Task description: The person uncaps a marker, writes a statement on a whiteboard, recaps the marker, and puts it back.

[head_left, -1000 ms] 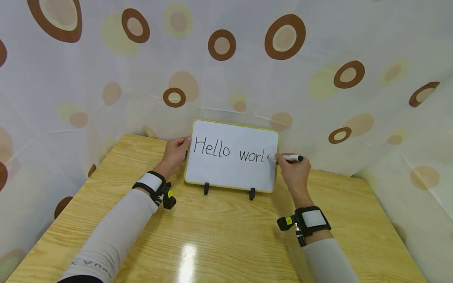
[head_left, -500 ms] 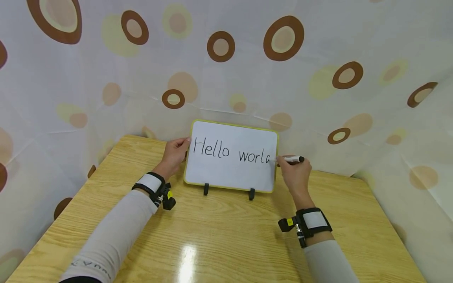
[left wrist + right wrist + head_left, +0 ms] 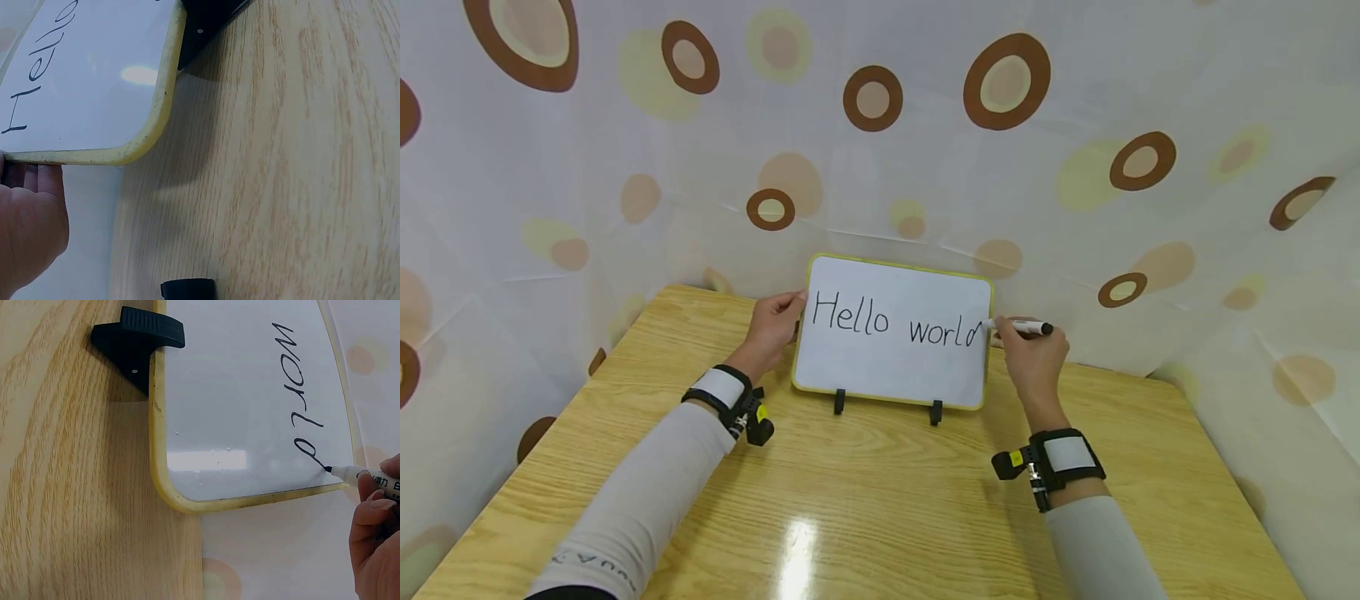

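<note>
A small whiteboard (image 3: 887,367) with a yellow rim leans back on black stand clips, bearing "Hello world" in black handwriting. My left hand (image 3: 771,329) grips its left edge, thumb at the front rim and fingers behind, as the left wrist view also shows on the hand (image 3: 31,231). In my right hand (image 3: 1036,362) a white marker (image 3: 1028,327) with a black end is pinched between thumb and fingers. Seen in the right wrist view, the marker's black tip (image 3: 329,469) touches the board at the end of a slanted stroke of the "d".
The board stands on a wood-grain table (image 3: 880,500) near its back edge. Behind hangs a pale curtain (image 3: 925,167) with brown and yellow circles. One black stand clip (image 3: 134,337) holds the board's lower rim. Each wrist wears a strapped camera.
The marker tip has moved on the board, lately up and to the right, and the last letter has grown from a small curve to a rounded shape with a rising stroke. The left hand stays put.
</note>
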A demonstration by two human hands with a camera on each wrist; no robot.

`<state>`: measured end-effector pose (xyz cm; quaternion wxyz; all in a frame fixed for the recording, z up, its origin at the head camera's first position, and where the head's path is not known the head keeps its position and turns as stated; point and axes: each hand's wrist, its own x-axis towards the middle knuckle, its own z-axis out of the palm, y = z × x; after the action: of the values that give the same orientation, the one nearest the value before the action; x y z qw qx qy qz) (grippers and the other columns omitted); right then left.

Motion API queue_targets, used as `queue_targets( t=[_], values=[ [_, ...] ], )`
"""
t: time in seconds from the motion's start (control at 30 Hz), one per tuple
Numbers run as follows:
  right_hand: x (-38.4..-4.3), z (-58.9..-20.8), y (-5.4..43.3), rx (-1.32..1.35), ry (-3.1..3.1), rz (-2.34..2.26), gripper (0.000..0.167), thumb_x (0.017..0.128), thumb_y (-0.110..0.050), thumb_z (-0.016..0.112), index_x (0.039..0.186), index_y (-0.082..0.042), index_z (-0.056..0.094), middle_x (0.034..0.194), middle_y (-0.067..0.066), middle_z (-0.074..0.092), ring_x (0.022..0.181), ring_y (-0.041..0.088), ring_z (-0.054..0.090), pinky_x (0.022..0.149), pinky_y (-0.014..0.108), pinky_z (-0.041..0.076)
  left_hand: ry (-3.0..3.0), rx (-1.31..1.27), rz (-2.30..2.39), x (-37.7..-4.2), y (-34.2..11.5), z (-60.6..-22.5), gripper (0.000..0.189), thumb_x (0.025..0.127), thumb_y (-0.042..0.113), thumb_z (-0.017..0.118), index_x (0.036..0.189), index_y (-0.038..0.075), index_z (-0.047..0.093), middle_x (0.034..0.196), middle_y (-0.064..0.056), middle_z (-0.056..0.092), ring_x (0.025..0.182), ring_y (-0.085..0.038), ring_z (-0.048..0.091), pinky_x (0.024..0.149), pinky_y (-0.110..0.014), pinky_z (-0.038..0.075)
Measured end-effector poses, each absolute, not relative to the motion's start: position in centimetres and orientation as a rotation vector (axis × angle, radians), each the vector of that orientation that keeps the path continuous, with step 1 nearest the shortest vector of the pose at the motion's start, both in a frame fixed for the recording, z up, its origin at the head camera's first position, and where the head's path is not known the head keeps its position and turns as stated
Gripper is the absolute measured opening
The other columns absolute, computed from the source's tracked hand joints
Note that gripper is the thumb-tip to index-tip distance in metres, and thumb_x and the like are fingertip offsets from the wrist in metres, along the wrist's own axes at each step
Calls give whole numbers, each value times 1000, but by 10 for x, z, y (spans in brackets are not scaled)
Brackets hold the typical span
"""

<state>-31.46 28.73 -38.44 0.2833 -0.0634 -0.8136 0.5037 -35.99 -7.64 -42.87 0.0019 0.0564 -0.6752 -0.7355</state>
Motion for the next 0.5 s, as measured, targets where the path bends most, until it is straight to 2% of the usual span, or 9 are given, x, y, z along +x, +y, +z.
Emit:
queue_targets(
  t=[0.2,0.5],
  values=[
    [-314,-383,287,-154,-2154,1375,27,93,-23,77,98,4,77,73,-13,69,69,3,66,64,17,52,-2097,180,-2317,-360,-76,-430,40,107,33,56,135,7,68,100,-1,68,70,-7,58,66,-25,52],
    [-313,-384,287,-137,-2145,1390,27,93,-22,78,99,4,78,77,-3,73,67,2,65,62,17,51,-2122,197,-2305,-358,-77,-430,39,107,34,55,134,8,68,101,-2,67,72,-11,55,66,-26,50]
  ],
)
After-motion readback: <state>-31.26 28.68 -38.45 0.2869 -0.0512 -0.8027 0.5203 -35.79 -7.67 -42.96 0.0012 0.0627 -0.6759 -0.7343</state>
